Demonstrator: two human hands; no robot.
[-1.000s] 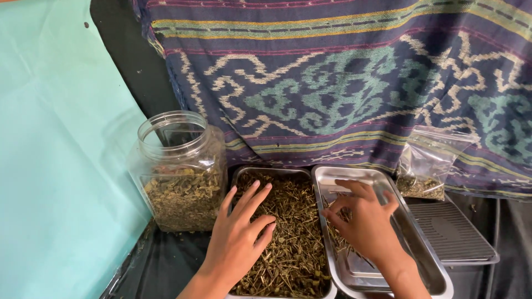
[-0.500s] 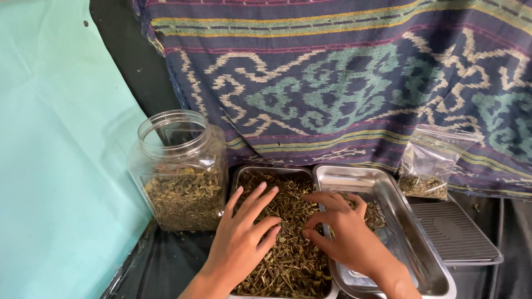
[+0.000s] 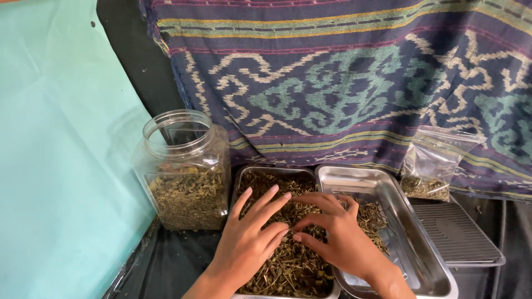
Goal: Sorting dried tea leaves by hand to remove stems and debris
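Note:
Two steel trays stand side by side. The left tray (image 3: 239, 178) is heaped with dried green-brown herb stems (image 3: 282, 260). My left hand (image 3: 249, 243) lies flat on that heap with its fingers spread. My right hand (image 3: 338, 238) reaches from the right tray (image 3: 354, 176) across the shared rim, its fingertips bent down into the stems beside my left fingertips. Whether it pinches any stems I cannot tell. A smaller pile of stems (image 3: 372, 217) lies in the right tray behind my right hand.
An open clear plastic jar (image 3: 183, 171), partly filled with dried leaves, stands left of the trays. A clear bag (image 3: 429, 166) with some herbs leans on the patterned cloth at the right, behind a ribbed dark lid (image 3: 457, 232). A teal sheet covers the left side.
My right hand has moved left from the right tray, leaving a pile of stems there, and now meets my left hand over the left tray. My left hand has barely shifted.

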